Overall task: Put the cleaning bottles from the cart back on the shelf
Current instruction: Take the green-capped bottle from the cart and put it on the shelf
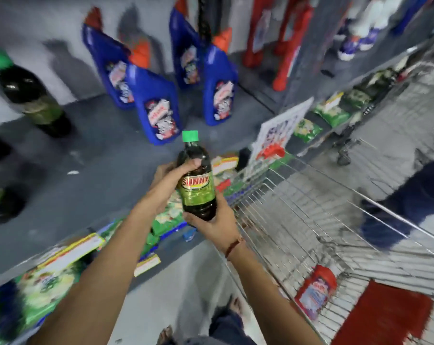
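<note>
Both hands hold a dark bottle (197,180) with a green cap and a green "SUNNY" label, upright in front of the grey shelf (91,175). My left hand (168,180) wraps its upper body from the left. My right hand (214,224) cups its base from below. A matching dark bottle (34,98) with a green cap stands at the shelf's far left. The wire cart (310,215) is to the right, with a red bottle (315,292) lying in it.
Several blue bottles (158,108) with orange caps stand at the back of the shelf, red ones (288,43) further right. Green packets (49,282) fill the lower shelf. A red mat (385,317) lies in the cart. Another person's dark trouser leg (410,205) stands beyond the cart.
</note>
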Tool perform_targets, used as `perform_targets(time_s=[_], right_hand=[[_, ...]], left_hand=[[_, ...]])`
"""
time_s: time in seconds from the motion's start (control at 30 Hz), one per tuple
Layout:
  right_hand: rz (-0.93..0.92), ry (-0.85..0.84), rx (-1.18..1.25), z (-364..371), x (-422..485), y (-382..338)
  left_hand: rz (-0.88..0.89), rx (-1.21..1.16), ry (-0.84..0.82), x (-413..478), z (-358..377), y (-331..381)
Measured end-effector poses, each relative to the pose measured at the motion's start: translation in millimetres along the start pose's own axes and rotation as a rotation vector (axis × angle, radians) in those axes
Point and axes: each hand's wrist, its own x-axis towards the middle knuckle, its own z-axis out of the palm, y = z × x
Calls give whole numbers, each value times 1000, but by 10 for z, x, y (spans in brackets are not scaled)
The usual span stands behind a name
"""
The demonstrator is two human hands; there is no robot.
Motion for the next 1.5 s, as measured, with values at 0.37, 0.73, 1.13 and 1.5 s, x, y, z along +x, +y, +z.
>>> perform_targets(time_s=[0.37,0.73,1.13,1.5], right_hand=[[-255,-274,-155,1432,497,-1084],[-288,-397,-222,1820,973,-1344],[-136,18,181,336,507,-414],[917,433,68,-1707,-576,2109]], left_hand=[[412,104,228,-526,-1746,532],[398,89,345,-146,-2126,455],[615,226,905,-491,-829,-473],[303,670,-442,-389,1626,-1263]])
